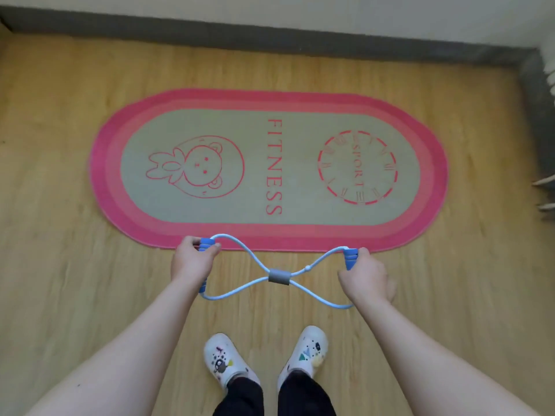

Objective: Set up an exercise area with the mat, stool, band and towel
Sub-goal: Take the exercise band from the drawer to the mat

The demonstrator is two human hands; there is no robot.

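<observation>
An oval mat (270, 232) with a pink border and a grey-green middle lies flat on the wooden floor, printed with a rabbit, "FITNESS" and a "SPORT" clock. I hold a light blue figure-eight band (279, 276) with a grey centre sleeve, stretched sideways in the air just in front of the mat's near edge. My left hand (192, 261) grips its left blue foam handle. My right hand (365, 276) grips the right blue foam handle. No stool or towel is in view.
My feet in white clogs (264, 358) stand on the wooden floor (60, 235) below the band. A dark skirting board (270, 37) and wall run behind the mat. White furniture legs (545, 193) show at the right edge.
</observation>
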